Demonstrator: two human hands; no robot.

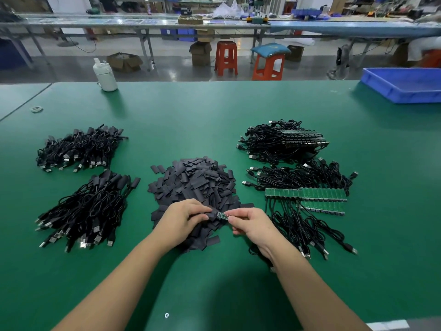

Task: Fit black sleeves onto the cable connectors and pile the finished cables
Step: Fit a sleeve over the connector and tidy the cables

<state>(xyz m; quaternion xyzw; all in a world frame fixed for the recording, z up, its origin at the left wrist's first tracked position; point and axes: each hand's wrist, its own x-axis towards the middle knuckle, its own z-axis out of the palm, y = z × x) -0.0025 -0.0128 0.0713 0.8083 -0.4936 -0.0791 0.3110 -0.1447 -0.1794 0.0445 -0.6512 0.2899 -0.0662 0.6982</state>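
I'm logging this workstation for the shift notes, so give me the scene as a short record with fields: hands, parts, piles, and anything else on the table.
left hand: pinches a black sleeve
right hand: pinches a small green circuit board, its end entering the sleeve
sleeve pile: loose, table centre, under the hands
sleeved cables: two piles, left
bare-board cables: heaps, right
table: green mat
blue bin: far right corner
white bottle: far left edge

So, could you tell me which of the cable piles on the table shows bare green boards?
The near right cable pile, beside the right hand: a row of uncovered green boards lies across it. Both left piles show black-sleeved ends.
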